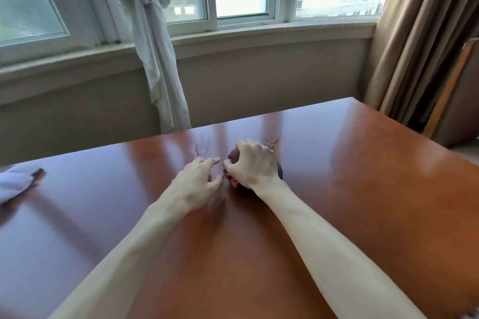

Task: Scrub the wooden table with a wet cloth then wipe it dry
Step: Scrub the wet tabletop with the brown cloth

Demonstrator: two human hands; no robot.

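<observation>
- Bare forearms reach from the near edge across the glossy reddish-brown wooden bench (337, 202).
- Right hand (252, 163) curls over a small dark brown object (279, 172) with a red-orange bit showing beneath; what it is I cannot tell.
- Left hand (198, 180) hovers just beside it, fingers loosely curled, holding nothing.
- Crumpled white cloth (14, 184) lies far left on the bench, well apart from both hands; its long axis is unclear.
- Droplets (203, 149) speckle the wood beyond the hands.

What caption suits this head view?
Right hand grips a dark cloth on the wet wooden table; left hand hovers beside.
</observation>
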